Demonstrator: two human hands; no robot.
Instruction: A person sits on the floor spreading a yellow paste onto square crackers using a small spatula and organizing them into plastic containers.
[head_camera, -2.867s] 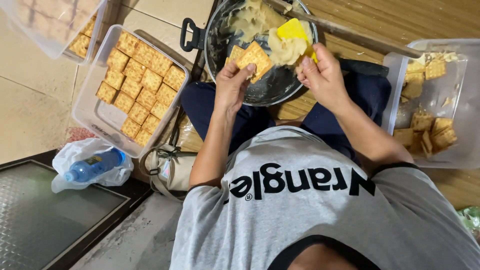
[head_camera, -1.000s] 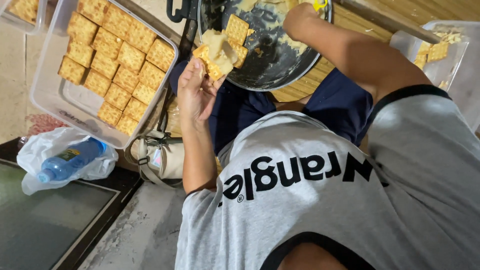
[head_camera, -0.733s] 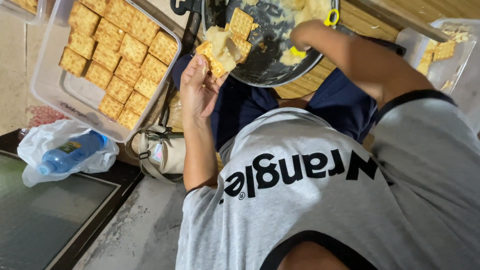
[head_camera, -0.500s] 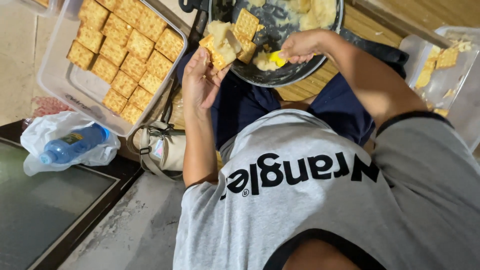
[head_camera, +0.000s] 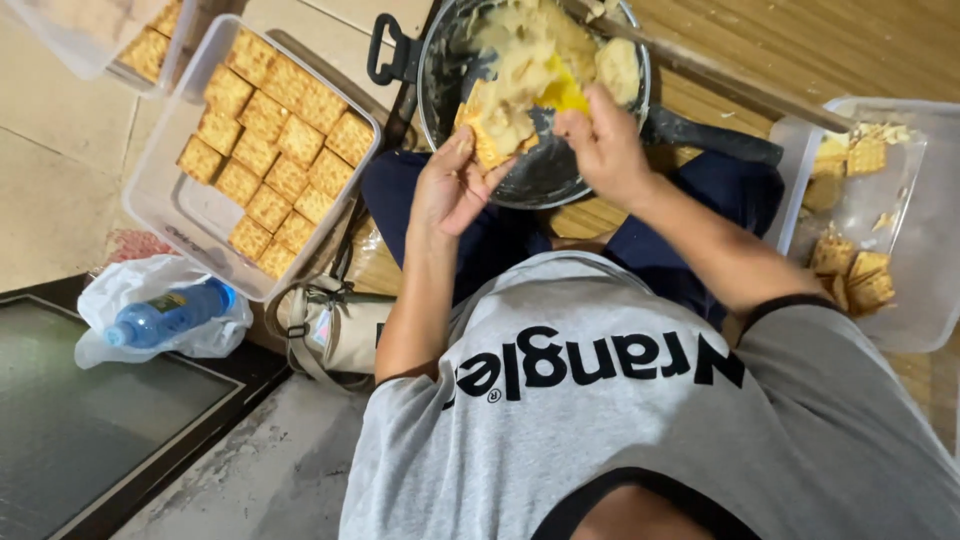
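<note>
Left hand (head_camera: 452, 190) palm up, fingers curled under a square cracker (head_camera: 487, 135) heaped with pale mash, grasping it flat just over the near rim of the dark pan (head_camera: 540, 180). Right hand (head_camera: 600, 150) pinched shut around a small yellow spreader (head_camera: 563, 97), tip down on the mash, touching the cracker from the right side. Cracker sits between both hands, left one carrying, right one working above it; spreader's long axis can't tell, mostly hidden. Pan on the lap, more mash (head_camera: 560, 45) inside, long wooden stick (head_camera: 720, 75) across its far rim. Left: clear tub of finished crackers (head_camera: 275, 150) in rows. Right: another clear tub (head_camera: 860, 220) with loose crackers. Blue bottle (head_camera: 165, 315) in plastic bag on floor.
</note>
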